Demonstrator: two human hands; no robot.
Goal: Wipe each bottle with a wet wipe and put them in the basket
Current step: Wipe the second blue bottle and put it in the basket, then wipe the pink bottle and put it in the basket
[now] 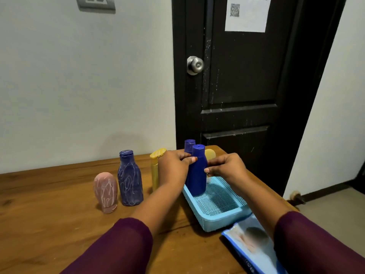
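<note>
Upper right: a white paper sheet (246, 20) on the dark door (237, 86) carries a QR code (234, 10) near its upper left corner. The print along its top edge is blurred beyond reading. Lower right: the wet wipe pack (254, 246) shows a few white letters at its near edge, cropped and illegible.

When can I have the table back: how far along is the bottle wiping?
Roughly halfway. Done: rear blue bottle and pale bottle stand in the basket. In hand: left hand and right hand hold the clean blue bottle there. Remaining: pink bottle, scribbled blue bottle, yellow bottle outside.
</note>
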